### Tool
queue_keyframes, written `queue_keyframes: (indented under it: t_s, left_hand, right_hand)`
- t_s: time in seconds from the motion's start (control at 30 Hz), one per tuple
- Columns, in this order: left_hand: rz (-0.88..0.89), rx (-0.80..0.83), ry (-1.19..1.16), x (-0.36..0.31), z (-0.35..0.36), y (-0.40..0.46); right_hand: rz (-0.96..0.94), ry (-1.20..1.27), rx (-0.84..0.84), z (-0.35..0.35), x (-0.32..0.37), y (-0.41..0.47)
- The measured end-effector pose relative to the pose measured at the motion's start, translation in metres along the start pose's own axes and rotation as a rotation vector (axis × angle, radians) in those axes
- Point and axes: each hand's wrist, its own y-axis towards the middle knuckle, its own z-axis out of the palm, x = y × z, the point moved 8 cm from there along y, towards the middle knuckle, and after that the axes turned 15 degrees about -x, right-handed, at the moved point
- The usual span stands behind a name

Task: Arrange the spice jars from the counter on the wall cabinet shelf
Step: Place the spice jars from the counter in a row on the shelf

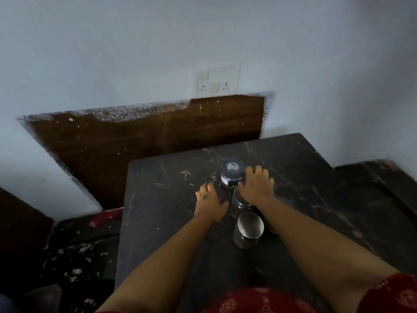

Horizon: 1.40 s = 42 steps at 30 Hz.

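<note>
Against the far wall (pixel 135 53), pale and bare but for a socket plate (pixel 216 81), leans a brown wooden panel (pixel 144 141) flecked with white. Nearer to me lies the dark marbled tabletop (pixel 171 233), scratched and streaked, with a lower dark ledge (pixel 379 184) to its right. My two bare forearms reach out over it from the near edge, red patterned sleeves (pixel 392 294) at the bottom.

My right hand (pixel 257 185) lies palm down over a jar's top, fingers (pixel 255 171) spread and curled on it; the jar beneath is mostly hidden, so I cannot tell whether I truly grip it. My left hand (pixel 211 204) rests on the tabletop just left of the jars, its fingers loose and holding nothing.

Three spice jars stand in a close row running away from me, all on the tabletop. The far jar (pixel 232 175) has a dark lid with a pale centre and a white label. The middle jar (pixel 240 201) sits partly under my right hand. The near jar (pixel 248 229) shows a shiny metal lid.
</note>
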Motion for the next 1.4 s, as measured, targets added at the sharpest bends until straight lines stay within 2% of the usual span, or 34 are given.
queue_keyframes:
  t_s: [0.17,0.3,0.43,0.57,0.67,0.73,0.8,0.87,0.93,0.97,1.03,1.17,1.3,1.4]
  left_hand:
    - [-0.030,0.098,-0.156,0.000,0.029,-0.022]
    - [0.008,0.134,-0.194,0.002,0.040,-0.035]
    - [-0.015,0.194,-0.145,0.008,0.047,-0.050]
    - [0.015,0.295,-0.072,0.008,0.053,-0.064]
    - [-0.055,0.320,-0.135,0.018,0.063,-0.068]
    - [-0.159,0.306,-0.234,0.027,0.071,-0.067]
    - [-0.343,0.252,-0.429,0.019,0.053,-0.087]
    - [-0.646,0.185,-0.729,0.018,0.043,-0.114]
    - [-0.892,0.258,-0.991,0.017,0.054,-0.143]
    - [-0.943,0.337,-1.076,0.012,0.061,-0.157]
    - [-0.979,0.482,-1.232,-0.007,0.068,-0.180]
    - [-0.942,0.635,-1.527,-0.057,0.060,-0.211]
    - [-0.847,0.610,-1.648,-0.072,0.047,-0.218]
    - [-0.825,0.588,-1.749,-0.083,0.039,-0.222]
  right_hand:
    - [0.098,0.000,-0.071,0.006,-0.030,-0.032]
    - [0.060,-0.012,-0.084,0.009,-0.031,-0.059]
    - [0.014,-0.004,0.015,0.019,-0.022,-0.096]
    - [0.023,0.125,0.163,0.026,-0.022,-0.114]
    - [0.003,0.177,0.215,0.017,-0.024,-0.119]
    - [0.044,0.259,0.160,0.005,-0.030,-0.122]
    - [0.137,0.401,0.101,-0.007,-0.040,-0.127]
    - [0.248,0.558,0.057,-0.023,-0.050,-0.134]
    - [0.335,0.684,0.020,-0.040,-0.059,-0.141]
    - [0.384,0.737,-0.004,-0.048,-0.064,-0.145]
    - [0.490,0.838,-0.038,-0.060,-0.078,-0.155]
    - [0.644,1.057,-0.024,-0.071,-0.096,-0.172]
    - [0.737,1.205,-0.078,-0.085,-0.108,-0.180]
    - [0.721,1.271,-0.044,-0.096,-0.108,-0.181]
